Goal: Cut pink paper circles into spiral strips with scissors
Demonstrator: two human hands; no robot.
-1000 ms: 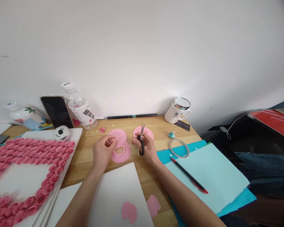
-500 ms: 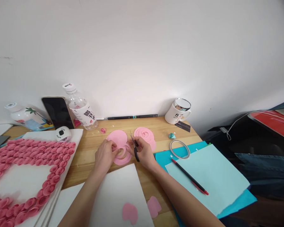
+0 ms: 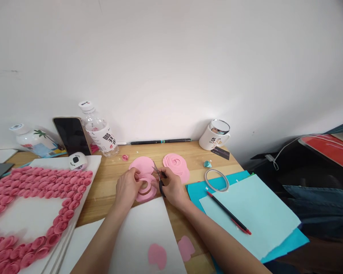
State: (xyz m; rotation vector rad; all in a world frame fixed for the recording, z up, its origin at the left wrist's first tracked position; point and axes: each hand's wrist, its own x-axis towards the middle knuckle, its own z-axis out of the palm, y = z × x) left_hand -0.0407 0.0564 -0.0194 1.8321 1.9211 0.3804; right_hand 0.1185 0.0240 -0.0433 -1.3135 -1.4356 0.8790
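Note:
My left hand [image 3: 127,187] pinches the edge of a pink paper circle [image 3: 145,189] cut into a spiral, just above the wooden table [image 3: 108,179]. My right hand [image 3: 171,187] grips black-handled scissors [image 3: 159,179], whose blades point up and left into the spiral. Behind my hands lies a plain pink circle [image 3: 141,164], and to the right sits a pile of cut pink spirals [image 3: 175,163].
A white board [image 3: 25,213] edged with pink paper roses lies at left. A phone [image 3: 71,135], two bottles [image 3: 98,131], a pen [image 3: 160,141] and a mug [image 3: 215,135] line the wall. Light blue paper [image 3: 254,213], a red-black pencil [image 3: 228,213] and a tape ring [image 3: 216,179] are at right. White sheet [image 3: 143,236] in front.
My right hand brought the scissors leftward from upright beside the spiral pile to the spiral held in my left hand, blades now tilted left. My left hand lifted the spiral slightly.

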